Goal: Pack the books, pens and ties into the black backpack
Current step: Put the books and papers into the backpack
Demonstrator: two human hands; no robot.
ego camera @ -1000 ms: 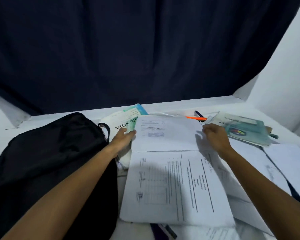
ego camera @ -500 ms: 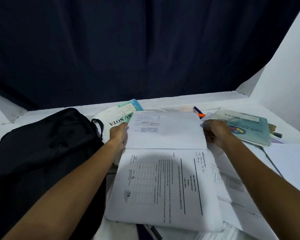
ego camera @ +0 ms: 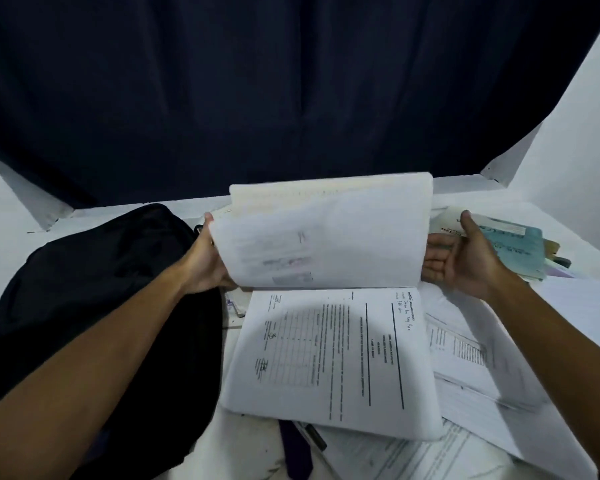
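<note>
Big white booklet [ego camera: 326,351] lies open on the desk [ego camera: 125,216] beside the black backpack [ego camera: 94,306], far half lifted. Left hand [ego camera: 205,268] grips that half's left edge; right hand [ego camera: 465,261] is open, fingers behind its right edge. Looks floppy and light, so I'd close it and grab the spine.
</note>
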